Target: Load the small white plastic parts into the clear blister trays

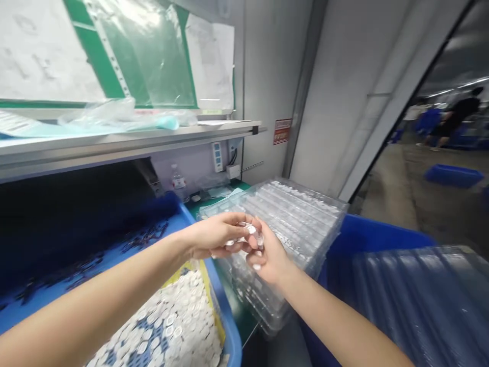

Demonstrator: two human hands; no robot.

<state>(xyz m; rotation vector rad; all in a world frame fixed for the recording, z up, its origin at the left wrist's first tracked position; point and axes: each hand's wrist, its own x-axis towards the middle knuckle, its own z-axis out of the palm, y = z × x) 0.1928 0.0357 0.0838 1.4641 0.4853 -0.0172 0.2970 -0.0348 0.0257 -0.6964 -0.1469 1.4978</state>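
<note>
My left hand (221, 235) and my right hand (269, 252) meet in front of me, fingers curled together around several small white round pieces (251, 230). How the pieces are shared between the two hands is partly hidden by the fingers. Just beyond and below the hands lies a stack of clear plastic trays (305, 204), the top one lined with rows of white pieces. Under my left forearm, a blue basket (234, 326) holds a heap of loose white discs (183, 316).
A blue bin (179, 209) with small dark parts sits at left. Above it runs a shelf (160, 140) with plastic bags; a bottle (178, 179) stands beneath. At right, another blue bin (374, 232) contains clear ribbed trays (420, 285). A person (458, 114) is far behind.
</note>
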